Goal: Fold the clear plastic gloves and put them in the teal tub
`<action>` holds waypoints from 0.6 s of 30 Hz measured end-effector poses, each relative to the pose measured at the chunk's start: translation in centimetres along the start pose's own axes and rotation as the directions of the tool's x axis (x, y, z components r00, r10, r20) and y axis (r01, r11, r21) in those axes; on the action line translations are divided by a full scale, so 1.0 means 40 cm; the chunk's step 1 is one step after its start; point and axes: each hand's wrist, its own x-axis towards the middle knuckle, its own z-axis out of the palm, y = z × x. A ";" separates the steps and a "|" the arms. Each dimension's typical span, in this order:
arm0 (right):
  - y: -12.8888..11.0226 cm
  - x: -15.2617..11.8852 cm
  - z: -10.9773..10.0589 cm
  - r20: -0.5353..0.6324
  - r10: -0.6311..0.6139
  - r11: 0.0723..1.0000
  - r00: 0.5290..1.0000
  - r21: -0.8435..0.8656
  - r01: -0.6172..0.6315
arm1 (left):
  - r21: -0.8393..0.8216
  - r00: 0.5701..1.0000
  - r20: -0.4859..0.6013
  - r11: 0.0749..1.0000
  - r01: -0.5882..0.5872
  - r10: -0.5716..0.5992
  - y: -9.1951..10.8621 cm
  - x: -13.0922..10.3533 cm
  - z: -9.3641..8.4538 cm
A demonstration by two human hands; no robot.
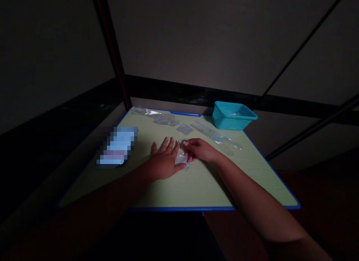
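My left hand [165, 163] lies flat on the table with its fingers spread, pressing down a small clear plastic bag [181, 159]. Part of that bag is hidden under the palm and fingers. At its right side, my right hand [201, 149] pinches the bag's edge between thumb and fingertips. Just beyond the hands lies a folded square of clear plastic [185, 129]. A crumpled clear plastic piece [166, 121] rests behind it to the left, and a long strip of clear plastic [214, 134] stretches out to the right.
The pale green table [179, 195] has a blue rim. A turquoise plastic basket [232, 123] stands at its back right corner. On the left lies a phone-like device [119, 145] with a pixelated screen. Another long clear plastic strip [146, 111] lies along the back edge. Walls close in behind.
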 end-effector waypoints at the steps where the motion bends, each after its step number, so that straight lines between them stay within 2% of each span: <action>1: 0.001 0.001 0.000 0.000 -0.001 1.000 1.000 -0.003 0.001 | 0.006 1.000 -0.002 1.000 0.005 -0.005 0.002 -0.001 -0.001; 5: 0.002 -0.003 -0.004 -0.020 -0.063 0.998 0.998 0.016 0.063 | 0.005 1.000 0.004 1.000 0.010 -0.010 0.005 -0.001 0.003; 7: -0.001 -0.008 -0.006 0.019 -0.078 0.995 0.997 0.071 0.077 | -0.009 1.000 0.016 1.000 0.011 -0.011 0.004 0.001 0.003; 11: -0.011 -0.021 -0.006 0.197 0.030 0.988 0.980 0.140 -0.058 | -0.045 0.999 0.019 0.999 -0.030 0.031 -0.009 0.003 -0.019; 15: -0.013 -0.027 -0.002 0.230 0.120 0.983 0.966 0.106 -0.148 | -0.009 0.994 -0.067 0.996 -0.086 0.085 -0.032 0.001 -0.056; 18: -0.011 -0.026 -0.002 0.240 0.150 0.980 0.959 0.089 -0.176 | 0.017 0.988 -0.079 0.991 -0.130 0.131 -0.044 0.003 -0.055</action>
